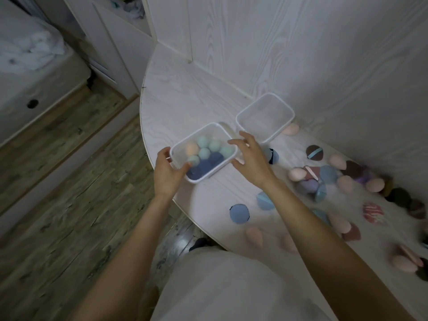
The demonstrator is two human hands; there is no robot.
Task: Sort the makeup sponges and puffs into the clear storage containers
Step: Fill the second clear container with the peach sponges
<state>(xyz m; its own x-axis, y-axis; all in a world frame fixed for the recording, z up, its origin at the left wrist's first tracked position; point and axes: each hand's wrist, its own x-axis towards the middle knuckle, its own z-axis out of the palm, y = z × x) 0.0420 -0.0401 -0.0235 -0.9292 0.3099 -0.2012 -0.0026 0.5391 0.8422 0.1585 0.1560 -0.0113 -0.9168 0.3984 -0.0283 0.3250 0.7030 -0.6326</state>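
A clear container (208,133) near the table's left edge holds several teal, dark blue and one orange sponge. My left hand (167,170) grips its near left corner, thumb at the rim. My right hand (249,156) hovers at its right side with fingers spread and holds nothing. A second clear container (287,112) stands empty behind it, by the wall. Loose pink sponges (296,173), blue round puffs (239,213) and dark puffs (313,152) lie scattered over the right of the table.
The white wood-grain table (180,96) has a curved left edge, with wooden floor (69,205) below it. A white panelled wall (301,54) runs behind the containers. A bed with white bedding (30,49) is at far left.
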